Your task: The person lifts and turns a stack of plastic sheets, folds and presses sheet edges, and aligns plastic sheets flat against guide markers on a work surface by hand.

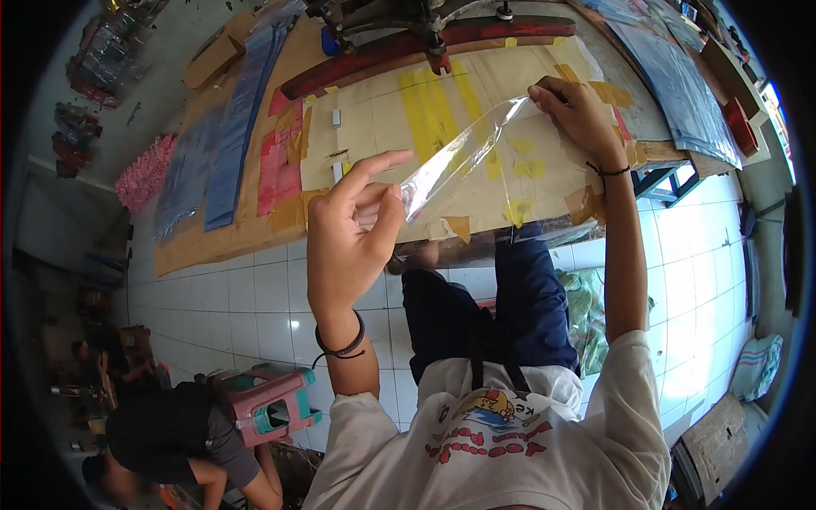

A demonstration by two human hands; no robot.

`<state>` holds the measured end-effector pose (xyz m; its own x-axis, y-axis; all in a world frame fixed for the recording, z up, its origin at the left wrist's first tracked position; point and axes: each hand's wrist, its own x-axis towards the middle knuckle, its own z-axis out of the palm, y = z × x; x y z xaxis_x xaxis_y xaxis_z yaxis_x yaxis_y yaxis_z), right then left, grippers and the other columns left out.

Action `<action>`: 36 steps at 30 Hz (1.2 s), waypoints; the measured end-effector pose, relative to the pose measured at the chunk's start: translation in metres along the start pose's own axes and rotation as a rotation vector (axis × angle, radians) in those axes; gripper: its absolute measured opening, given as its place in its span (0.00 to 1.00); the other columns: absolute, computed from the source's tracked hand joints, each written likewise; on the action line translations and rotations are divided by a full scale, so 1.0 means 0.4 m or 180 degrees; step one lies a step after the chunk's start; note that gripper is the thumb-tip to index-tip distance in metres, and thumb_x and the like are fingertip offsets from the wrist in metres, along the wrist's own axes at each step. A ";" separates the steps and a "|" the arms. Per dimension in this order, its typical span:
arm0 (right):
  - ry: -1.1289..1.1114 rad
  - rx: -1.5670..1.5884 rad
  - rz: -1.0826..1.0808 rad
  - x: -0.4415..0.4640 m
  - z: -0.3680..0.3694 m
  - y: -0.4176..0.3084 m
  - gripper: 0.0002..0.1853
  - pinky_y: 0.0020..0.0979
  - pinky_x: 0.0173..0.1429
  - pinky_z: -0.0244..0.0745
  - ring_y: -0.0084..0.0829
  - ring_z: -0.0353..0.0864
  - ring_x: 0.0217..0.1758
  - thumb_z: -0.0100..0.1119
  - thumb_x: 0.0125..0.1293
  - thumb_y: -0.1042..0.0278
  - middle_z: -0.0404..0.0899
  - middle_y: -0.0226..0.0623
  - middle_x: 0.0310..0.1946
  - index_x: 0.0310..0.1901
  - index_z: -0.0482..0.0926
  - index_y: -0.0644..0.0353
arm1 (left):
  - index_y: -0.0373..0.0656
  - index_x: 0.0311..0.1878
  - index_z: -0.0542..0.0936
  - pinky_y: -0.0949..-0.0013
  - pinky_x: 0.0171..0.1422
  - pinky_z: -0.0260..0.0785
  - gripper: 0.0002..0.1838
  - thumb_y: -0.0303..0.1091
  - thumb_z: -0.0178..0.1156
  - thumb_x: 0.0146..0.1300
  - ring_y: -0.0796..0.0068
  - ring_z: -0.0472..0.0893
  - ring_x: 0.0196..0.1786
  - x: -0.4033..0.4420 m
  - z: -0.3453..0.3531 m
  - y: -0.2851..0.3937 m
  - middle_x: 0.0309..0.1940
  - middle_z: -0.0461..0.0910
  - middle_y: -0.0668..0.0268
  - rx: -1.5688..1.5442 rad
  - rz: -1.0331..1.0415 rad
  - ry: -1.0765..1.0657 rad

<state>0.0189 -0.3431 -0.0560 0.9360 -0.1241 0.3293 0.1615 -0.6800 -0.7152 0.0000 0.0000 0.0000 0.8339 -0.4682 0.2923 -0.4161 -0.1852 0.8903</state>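
Stretching diagonally, a clear plastic film (pixel 457 156) is pinched between thumb and fingers by the left hand (pixel 355 225) at its eight-o'clock end, by the right hand (pixel 585 119) at two, above a tape-patched board (pixel 370 115). A red bar (pixel 374 66) is seen at twelve, blue plastic sheets (pixel 234 153) at ten.

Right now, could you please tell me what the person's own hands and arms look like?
The left hand and right hand are both ungloved. On the left wrist is a dark, braided-looking bracelet with a loose end; on the right, a thinner dark cord band. The left sleeve and right sleeve are short, off-white and apparently plain.
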 end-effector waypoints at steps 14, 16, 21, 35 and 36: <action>0.0000 -0.0037 0.0058 -0.003 -0.002 -0.016 0.19 0.29 0.34 0.67 0.23 0.70 0.25 0.56 0.73 0.54 0.75 0.33 0.22 0.41 0.82 0.65 | 0.27 0.41 0.83 0.71 0.37 0.80 0.14 0.32 0.58 0.71 0.69 0.87 0.30 0.065 -0.035 -0.050 0.30 0.86 0.53 -0.0144 -0.0599 -0.0170; 0.0048 -0.0083 -0.0005 -0.002 -0.001 -0.010 0.18 0.29 0.33 0.67 0.23 0.71 0.25 0.57 0.73 0.54 0.76 0.33 0.22 0.41 0.83 0.65 | 0.27 0.39 0.84 0.71 0.36 0.80 0.14 0.32 0.58 0.70 0.69 0.87 0.30 0.065 -0.038 -0.043 0.30 0.86 0.53 -0.0177 -0.0591 -0.0180; 0.0081 -0.0058 0.0063 -0.003 0.001 -0.005 0.18 0.29 0.33 0.67 0.22 0.71 0.25 0.58 0.71 0.54 0.77 0.33 0.23 0.40 0.84 0.65 | 0.26 0.38 0.84 0.71 0.37 0.80 0.14 0.31 0.58 0.70 0.70 0.86 0.29 0.062 -0.049 -0.044 0.30 0.86 0.54 -0.0101 -0.0519 -0.0278; 0.0039 -0.0191 0.0121 0.001 0.000 0.008 0.19 0.23 0.35 0.67 0.16 0.70 0.28 0.59 0.73 0.52 0.76 0.26 0.24 0.41 0.84 0.64 | 0.25 0.39 0.84 0.72 0.39 0.81 0.13 0.29 0.58 0.70 0.74 0.85 0.29 0.041 -0.077 -0.049 0.27 0.85 0.55 -0.0182 -0.0620 -0.0323; 0.0037 -0.0196 0.0137 0.001 0.001 0.004 0.19 0.23 0.35 0.67 0.16 0.69 0.28 0.58 0.73 0.52 0.76 0.26 0.24 0.41 0.84 0.64 | 0.25 0.39 0.84 0.72 0.39 0.81 0.13 0.29 0.58 0.70 0.74 0.85 0.29 0.040 -0.079 -0.051 0.27 0.85 0.55 -0.0200 -0.0633 -0.0317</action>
<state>0.0196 -0.3441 -0.0573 0.9380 -0.1621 0.3064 0.1014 -0.7170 -0.6897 0.0335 0.0237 -0.0023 0.8559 -0.5116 0.0758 -0.2211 -0.2295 0.9479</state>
